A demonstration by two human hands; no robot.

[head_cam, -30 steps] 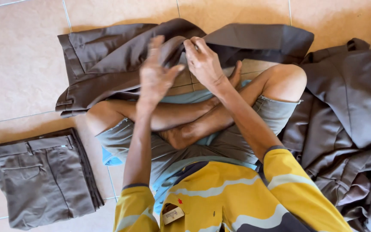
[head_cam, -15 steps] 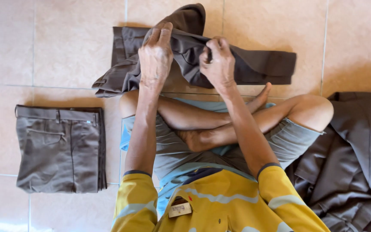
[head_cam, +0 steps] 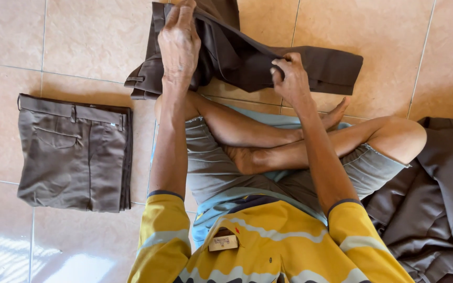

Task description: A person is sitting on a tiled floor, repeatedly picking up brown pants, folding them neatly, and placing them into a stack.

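I sit cross-legged on a tiled floor with a pair of dark brown trousers (head_cam: 321,68) spread in front of my legs. My left hand (head_cam: 179,42) presses flat on the upper left part of the trousers, fingers over a folded edge. My right hand (head_cam: 289,78) pinches the cloth near the middle of the same pair. The trouser waistband lies at the left end, by my left knee.
A neatly folded pair of brown trousers (head_cam: 74,152) lies on the floor tiles (head_cam: 6,63) to my left. A heap of unfolded brown garments (head_cam: 436,204) sits at my right, touching my right knee.
The view has shifted so the trousers now sit higher in the frame. Both hands have moved apart along the cloth, and the trousers lie flatter and more stretched out.
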